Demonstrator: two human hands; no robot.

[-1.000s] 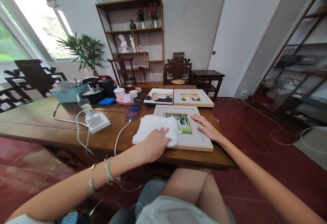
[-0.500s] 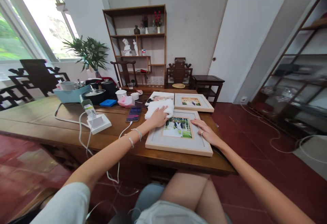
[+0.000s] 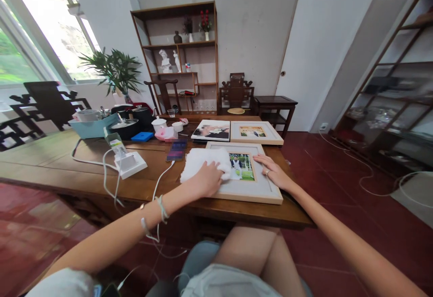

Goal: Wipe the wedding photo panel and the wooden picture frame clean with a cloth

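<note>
A light wooden picture frame point(image 3: 257, 189) with a small photo lies flat near the front edge of the wooden table point(image 3: 54, 164). My left hand point(image 3: 207, 178) presses a white cloth point(image 3: 199, 159) down on the frame's left half, fingers curled over the cloth. My right hand point(image 3: 274, 171) lies flat and spread on the frame's right side, a ring on one finger. Two more pictures lie behind: a frameless photo print point(image 3: 211, 130) and a second light frame point(image 3: 255, 132).
A phone point(image 3: 176, 150) on a white cable lies left of the frame. Further left are a white charger block point(image 3: 130, 163), a blue tray point(image 3: 93, 125), dark pots, cups and a plant. Shelves, chairs and a side table stand behind.
My left hand has pulled the cloth back from the frame's far left corner toward me, over the left half. My right hand has stayed on the right side.
</note>
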